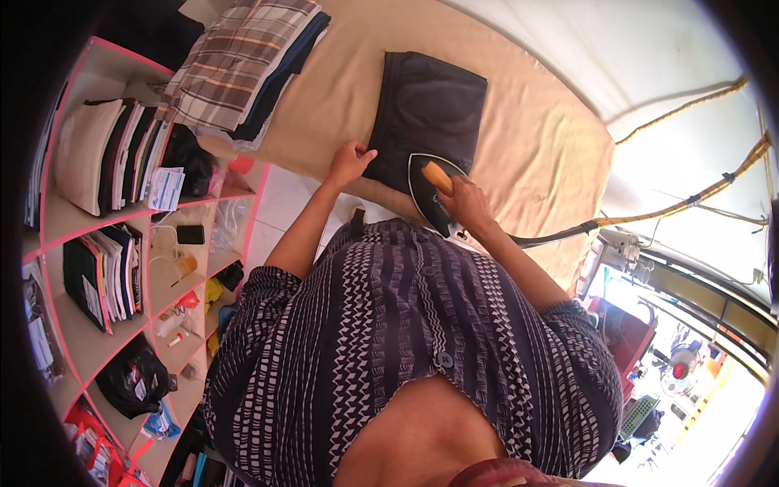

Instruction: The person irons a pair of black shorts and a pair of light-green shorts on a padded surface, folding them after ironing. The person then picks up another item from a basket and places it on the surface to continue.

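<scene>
A dark folded garment [435,103] lies on the tan cloth cover [535,140] of an ironing table. My right hand [467,204] grips the wooden handle of a clothes iron [429,189], whose pointed plate overlaps the garment's near edge. A thick wrapped cord [560,234] runs from the iron's rear off to the right. At the garment's near left corner is my left hand [353,164], thumb and fingers close together at the fabric. Whether those fingers pinch the cloth is hard to see.
A stack of folded clothes with a plaid shirt [243,55] on top stands at the table's left end. Pink-edged shelves [152,210] at left hold folded clothes and plastic bags. Cord lengths [688,201] hang along the white wall at right. A fan [678,365] stands farther back.
</scene>
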`<state>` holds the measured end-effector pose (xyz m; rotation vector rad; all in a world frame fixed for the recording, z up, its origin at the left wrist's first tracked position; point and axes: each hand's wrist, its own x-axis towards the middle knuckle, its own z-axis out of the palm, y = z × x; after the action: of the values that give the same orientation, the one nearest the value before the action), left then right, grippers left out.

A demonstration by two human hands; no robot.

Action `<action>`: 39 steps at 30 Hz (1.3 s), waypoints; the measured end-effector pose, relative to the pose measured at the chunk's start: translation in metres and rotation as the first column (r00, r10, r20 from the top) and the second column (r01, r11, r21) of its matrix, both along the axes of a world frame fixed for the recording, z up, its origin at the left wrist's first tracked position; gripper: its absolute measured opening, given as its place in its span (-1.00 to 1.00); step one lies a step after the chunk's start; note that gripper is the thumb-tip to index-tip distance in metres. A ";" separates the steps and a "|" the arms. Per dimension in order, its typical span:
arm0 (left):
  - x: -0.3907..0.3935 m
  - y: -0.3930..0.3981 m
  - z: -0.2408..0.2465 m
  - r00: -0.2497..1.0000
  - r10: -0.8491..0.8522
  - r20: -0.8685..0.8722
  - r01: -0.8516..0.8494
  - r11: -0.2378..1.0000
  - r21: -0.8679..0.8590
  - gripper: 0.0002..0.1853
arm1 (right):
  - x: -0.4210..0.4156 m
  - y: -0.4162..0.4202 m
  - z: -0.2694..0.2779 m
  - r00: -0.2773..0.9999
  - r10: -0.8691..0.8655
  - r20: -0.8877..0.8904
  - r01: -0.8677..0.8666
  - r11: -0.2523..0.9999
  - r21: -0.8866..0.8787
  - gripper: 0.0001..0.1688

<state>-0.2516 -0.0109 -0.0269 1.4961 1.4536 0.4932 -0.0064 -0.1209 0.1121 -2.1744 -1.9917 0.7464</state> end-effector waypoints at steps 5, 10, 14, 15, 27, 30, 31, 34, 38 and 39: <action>0.000 0.001 -0.001 0.998 -0.012 0.069 0.014 1.000 -0.028 -0.54 | -0.004 0.010 0.004 0.999 0.046 0.016 -0.045 0.998 -0.038 -0.62; -0.003 0.010 -0.001 0.995 -0.091 0.048 0.093 0.995 -0.030 -0.58 | -0.026 0.025 -0.001 0.995 0.100 0.011 -0.100 0.995 0.020 -0.62; 0.000 0.013 0.010 0.974 -0.159 -0.164 0.161 0.987 -0.001 -0.60 | -0.004 0.009 0.002 0.988 0.134 0.081 -0.127 0.988 -0.089 -0.62; 0.002 0.013 0.013 0.972 -0.157 -0.174 0.158 0.987 -0.013 -0.61 | 0.008 0.002 0.004 0.988 0.134 0.079 -0.128 0.988 -0.087 -0.62; -0.001 0.009 -0.017 0.994 -0.065 -0.086 0.061 0.997 -0.053 -0.60 | 0.165 0.027 0.046 0.992 -0.109 -0.059 0.101 0.986 -0.131 -0.63; -0.002 0.009 -0.018 0.997 -0.047 -0.054 0.044 0.998 -0.054 -0.61 | 0.174 0.094 0.035 0.998 0.044 -0.052 -0.048 0.995 -0.090 -0.63; -0.001 0.009 -0.014 0.999 -0.041 -0.034 0.040 0.998 -0.056 -0.62 | 0.172 0.119 0.027 0.989 0.138 -0.044 -0.141 0.987 -0.081 -0.62; 0.002 0.009 -0.006 1.000 -0.030 -0.004 0.029 0.998 -0.051 -0.64 | 0.145 0.190 -0.006 0.825 0.565 0.011 -0.565 0.824 0.045 -0.64; -0.006 -0.004 -0.016 0.999 0.039 0.027 -0.038 0.999 -0.036 -0.65 | 0.052 0.229 -0.002 0.699 0.714 0.045 -0.705 0.698 -0.124 -0.58; -0.006 -0.004 -0.013 0.999 0.040 0.016 -0.039 0.998 -0.058 -0.65 | 0.038 0.233 -0.001 0.691 0.721 0.042 -0.710 0.689 -0.147 -0.58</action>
<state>-0.2573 -0.0150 -0.0400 1.4173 1.4740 0.4835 0.0315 0.1122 0.1108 -1.4178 -2.9595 0.8504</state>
